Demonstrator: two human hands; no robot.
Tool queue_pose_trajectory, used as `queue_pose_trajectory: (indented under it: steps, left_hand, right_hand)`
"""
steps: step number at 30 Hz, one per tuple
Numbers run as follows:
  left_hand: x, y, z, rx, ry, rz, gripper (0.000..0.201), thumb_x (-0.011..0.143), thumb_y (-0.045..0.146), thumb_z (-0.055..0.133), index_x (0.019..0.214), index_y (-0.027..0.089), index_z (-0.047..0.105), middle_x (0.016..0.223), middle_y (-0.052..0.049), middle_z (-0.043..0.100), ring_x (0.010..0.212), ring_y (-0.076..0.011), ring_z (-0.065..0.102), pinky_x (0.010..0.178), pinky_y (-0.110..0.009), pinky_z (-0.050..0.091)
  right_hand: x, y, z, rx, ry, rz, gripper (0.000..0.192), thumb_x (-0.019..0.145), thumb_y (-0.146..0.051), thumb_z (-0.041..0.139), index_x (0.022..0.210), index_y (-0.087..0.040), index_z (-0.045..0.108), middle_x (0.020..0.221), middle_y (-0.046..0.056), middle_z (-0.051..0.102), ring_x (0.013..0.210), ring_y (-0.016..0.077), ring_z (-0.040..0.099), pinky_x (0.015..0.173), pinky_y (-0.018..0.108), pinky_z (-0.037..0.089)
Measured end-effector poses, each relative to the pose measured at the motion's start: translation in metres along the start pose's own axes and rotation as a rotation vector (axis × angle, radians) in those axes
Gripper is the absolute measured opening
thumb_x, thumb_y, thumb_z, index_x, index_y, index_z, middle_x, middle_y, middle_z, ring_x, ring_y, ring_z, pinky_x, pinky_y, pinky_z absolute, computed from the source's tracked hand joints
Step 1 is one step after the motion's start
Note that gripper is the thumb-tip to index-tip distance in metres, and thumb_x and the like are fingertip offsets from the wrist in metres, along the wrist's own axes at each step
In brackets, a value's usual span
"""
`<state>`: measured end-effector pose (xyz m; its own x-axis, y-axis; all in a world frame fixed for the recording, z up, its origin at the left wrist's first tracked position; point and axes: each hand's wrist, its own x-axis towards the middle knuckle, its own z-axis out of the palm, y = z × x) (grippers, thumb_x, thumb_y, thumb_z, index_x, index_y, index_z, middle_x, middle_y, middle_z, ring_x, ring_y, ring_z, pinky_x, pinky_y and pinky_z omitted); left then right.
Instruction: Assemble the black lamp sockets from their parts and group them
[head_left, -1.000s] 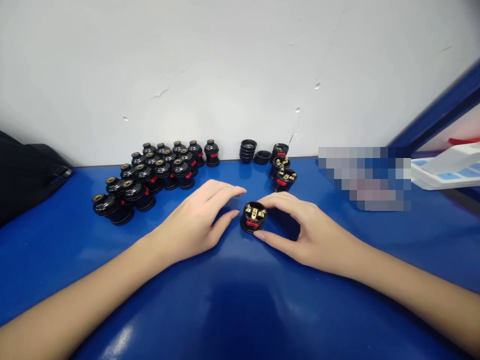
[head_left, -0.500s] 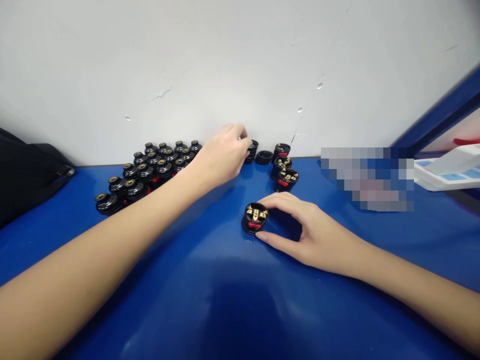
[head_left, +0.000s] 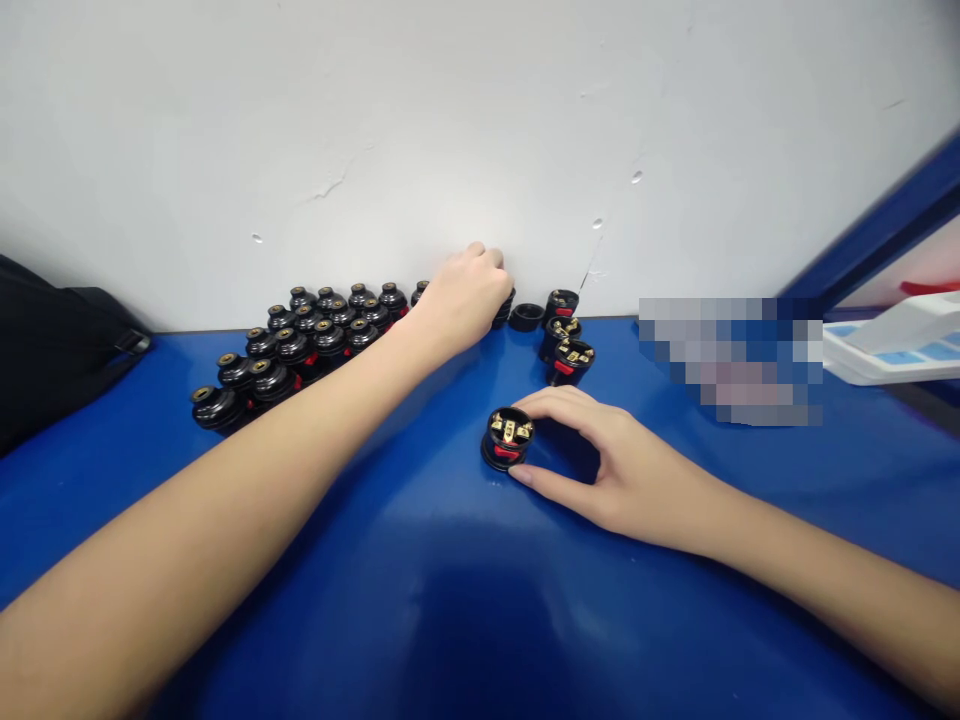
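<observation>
Socket base (head_left: 508,440), black with brass contacts and a red tab, stands open side up on a blue table (head_left: 480,600), held at its side between the thumb and fingers of the right hand (head_left: 637,480). Beyond the base, the left hand (head_left: 466,300) covers most of a black part (head_left: 505,312); its fingertips are hidden, so its grip cannot be told. Three similar bases (head_left: 570,365) stand behind and right of the base; black domed holders (head_left: 270,378) stand in rows to its left.
</observation>
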<state>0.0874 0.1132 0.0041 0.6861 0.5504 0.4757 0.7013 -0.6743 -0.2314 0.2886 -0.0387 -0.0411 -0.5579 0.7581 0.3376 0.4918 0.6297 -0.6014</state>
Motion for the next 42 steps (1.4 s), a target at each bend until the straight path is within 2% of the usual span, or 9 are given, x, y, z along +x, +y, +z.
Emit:
queue_pose_trajectory:
  steps: [3, 10, 15, 19, 24, 27, 32, 38, 42]
  left_hand:
    - [0.002, 0.006, -0.004, 0.094, -0.063, -0.028, 0.037, 0.102, 0.001, 0.043, 0.106, 0.005, 0.080, 0.112, -0.020, 0.073, 0.111, -0.0339, 0.064, 0.094, -0.047, 0.055]
    - [-0.014, 0.015, -0.030, 0.120, 0.054, -0.003, 0.033, 0.102, 0.000, 0.043, 0.108, 0.008, 0.074, 0.123, -0.017, 0.073, 0.119, -0.0346, 0.065, 0.098, -0.047, 0.055]
    - [-0.057, 0.031, -0.052, 0.092, -0.015, 0.002, 0.024, 0.104, 0.008, 0.049, 0.102, 0.008, 0.073, 0.107, -0.016, 0.076, 0.091, -0.0299, 0.072, 0.084, -0.045, 0.057]
    - [-0.099, 0.044, -0.058, 0.021, -0.049, 0.014, 0.023, 0.107, 0.016, 0.050, 0.100, 0.010, 0.071, 0.108, -0.016, 0.076, 0.091, -0.0277, 0.075, 0.082, -0.042, 0.060]
    - [-0.131, 0.053, -0.056, -0.235, -0.016, -0.143, 0.011, 0.105, 0.021, 0.059, 0.100, 0.015, 0.068, 0.127, -0.014, 0.072, 0.094, -0.0239, 0.078, 0.085, -0.041, 0.066]
    - [-0.136, 0.055, -0.050, -0.369, 0.029, -0.229, 0.007, 0.102, 0.023, 0.065, 0.097, 0.018, 0.066, 0.134, -0.014, 0.071, 0.102, -0.0245, 0.079, 0.093, -0.043, 0.066]
    - [-0.137, 0.052, -0.046, -0.541, 0.049, -0.271, 0.013, 0.099, 0.024, 0.072, 0.091, 0.020, 0.063, 0.115, -0.009, 0.077, 0.103, -0.0229, 0.077, 0.096, -0.040, 0.064]
    - [-0.136, 0.048, -0.051, -0.676, -0.029, -0.291, 0.013, 0.094, 0.025, 0.077, 0.094, 0.021, 0.064, 0.103, -0.005, 0.073, 0.094, -0.0204, 0.072, 0.087, -0.038, 0.062]
    - [-0.136, 0.048, -0.050, -0.814, -0.039, -0.312, 0.021, 0.091, 0.023, 0.079, 0.107, 0.022, 0.065, 0.105, -0.003, 0.075, 0.096, -0.0190, 0.075, 0.093, -0.038, 0.065]
  right_hand:
    - [0.000, 0.000, 0.000, -0.002, 0.002, 0.002, 0.028, 0.097, -0.030, 0.075, 0.124, -0.024, 0.071, 0.122, 0.007, 0.078, 0.115, 0.0269, 0.074, 0.103, 0.046, 0.060]
    - [0.000, 0.000, -0.001, -0.008, 0.001, 0.007, 0.028, 0.098, -0.031, 0.076, 0.124, -0.026, 0.071, 0.123, 0.008, 0.078, 0.116, 0.0275, 0.074, 0.103, 0.047, 0.060]
    - [0.000, -0.001, -0.002, -0.009, -0.001, 0.003, 0.028, 0.097, -0.030, 0.075, 0.125, -0.026, 0.070, 0.124, 0.009, 0.079, 0.116, 0.0284, 0.074, 0.103, 0.049, 0.061]
    - [0.001, -0.002, -0.002, -0.003, -0.002, 0.003, 0.027, 0.097, -0.030, 0.074, 0.123, -0.026, 0.071, 0.123, 0.009, 0.079, 0.116, 0.0289, 0.075, 0.102, 0.049, 0.062]
    - [0.001, -0.002, -0.001, -0.008, 0.002, 0.000, 0.026, 0.097, -0.031, 0.074, 0.122, -0.026, 0.070, 0.122, 0.008, 0.079, 0.115, 0.0279, 0.075, 0.101, 0.046, 0.062]
    - [0.001, -0.003, -0.001, -0.014, 0.001, 0.017, 0.031, 0.097, -0.033, 0.074, 0.127, -0.026, 0.069, 0.125, 0.008, 0.078, 0.117, 0.0277, 0.076, 0.103, 0.046, 0.062]
    - [0.001, -0.005, -0.001, -0.017, -0.004, 0.041, 0.043, 0.095, -0.038, 0.079, 0.135, -0.026, 0.067, 0.131, 0.008, 0.078, 0.120, 0.0285, 0.075, 0.106, 0.048, 0.061]
    - [0.001, -0.007, 0.003, -0.009, 0.043, 0.052, 0.027, 0.095, -0.040, 0.080, 0.118, -0.027, 0.072, 0.118, 0.007, 0.080, 0.111, 0.0296, 0.077, 0.100, 0.049, 0.063]
    - [0.001, -0.010, 0.003, 0.023, 0.061, 0.089, 0.021, 0.098, -0.038, 0.074, 0.117, -0.027, 0.072, 0.114, 0.005, 0.083, 0.105, 0.0284, 0.080, 0.094, 0.045, 0.065]
